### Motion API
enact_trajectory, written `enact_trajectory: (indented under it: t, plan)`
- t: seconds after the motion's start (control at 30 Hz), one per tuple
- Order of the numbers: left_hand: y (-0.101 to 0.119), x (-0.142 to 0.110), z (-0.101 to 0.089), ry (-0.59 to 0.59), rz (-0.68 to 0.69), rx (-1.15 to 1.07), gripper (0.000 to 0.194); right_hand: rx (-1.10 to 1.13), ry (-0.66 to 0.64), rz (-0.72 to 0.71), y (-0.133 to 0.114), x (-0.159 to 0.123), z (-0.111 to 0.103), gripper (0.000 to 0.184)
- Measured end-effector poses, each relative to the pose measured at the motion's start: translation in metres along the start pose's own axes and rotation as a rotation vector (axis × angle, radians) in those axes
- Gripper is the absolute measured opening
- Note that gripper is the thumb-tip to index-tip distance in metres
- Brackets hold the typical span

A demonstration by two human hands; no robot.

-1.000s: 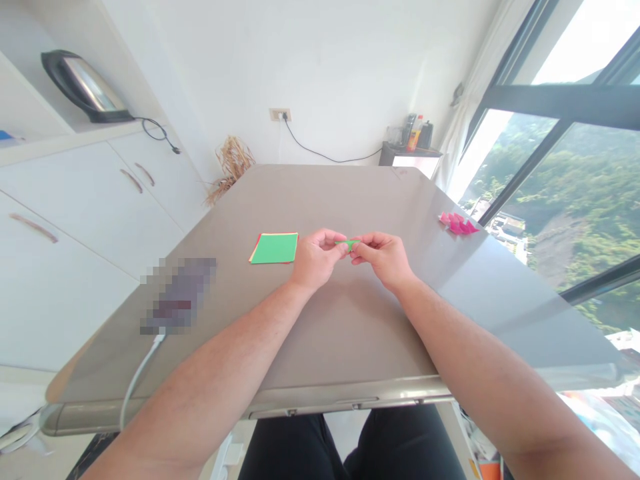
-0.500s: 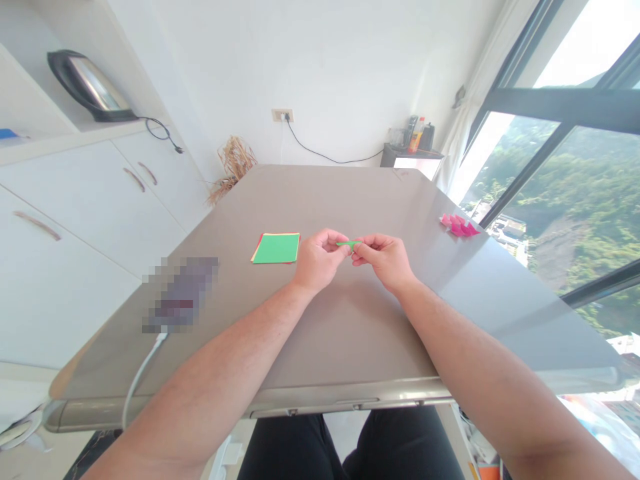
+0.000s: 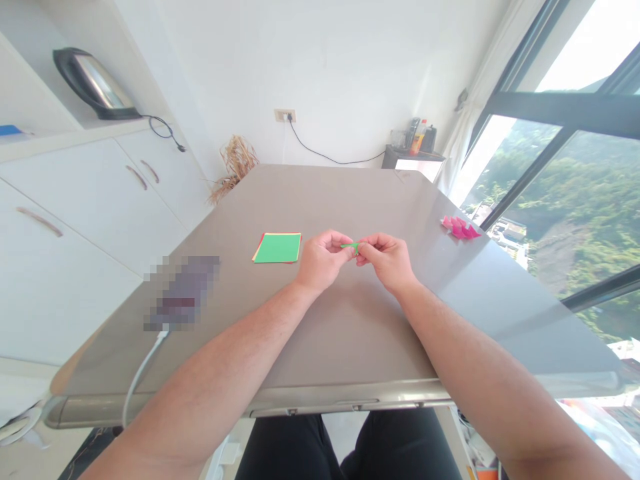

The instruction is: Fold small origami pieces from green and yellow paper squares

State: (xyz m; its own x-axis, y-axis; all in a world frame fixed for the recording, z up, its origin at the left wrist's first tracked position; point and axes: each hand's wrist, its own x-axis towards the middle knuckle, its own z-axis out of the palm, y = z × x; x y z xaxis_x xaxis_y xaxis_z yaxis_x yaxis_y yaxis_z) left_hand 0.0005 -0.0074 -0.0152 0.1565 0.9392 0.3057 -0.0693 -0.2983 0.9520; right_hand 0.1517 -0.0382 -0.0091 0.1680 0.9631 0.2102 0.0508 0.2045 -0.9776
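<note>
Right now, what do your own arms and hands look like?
Human ones: the left hand and right hand are ungloved, and neither wrist shows a watch or bracelet. The left forearm and right forearm are bare, with no sleeves, attached cables or markings visible. Rings cannot be ruled out.

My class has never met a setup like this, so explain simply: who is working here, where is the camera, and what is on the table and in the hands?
There is no robot: a person works with bare hands. Every picture comes from one camera worn on the head, looking forward and down. The left hand and right hand pinch a small green piece between them, its shape mostly hidden by fingers. On the table, to the left, lies a stack of coloured squares, green on top, and a pixelated thing with a white cable. Small pink pieces lie near the right edge.
</note>
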Motion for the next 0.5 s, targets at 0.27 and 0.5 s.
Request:
enact_trajectory:
  t: [0.27, 0.5]
  plan:
    - [-0.0005, 0.0002, -0.001, -0.076, -0.143, -0.117, 0.02, -0.031, -0.003, 0.007, 0.0011, -0.0002, 0.0001, 0.01]
    - [0.002, 0.0006, -0.0029, -0.073, -0.065, -0.07, 0.022, -0.112, -0.015, -0.012, -0.0004, -0.0005, -0.0021, 0.012]
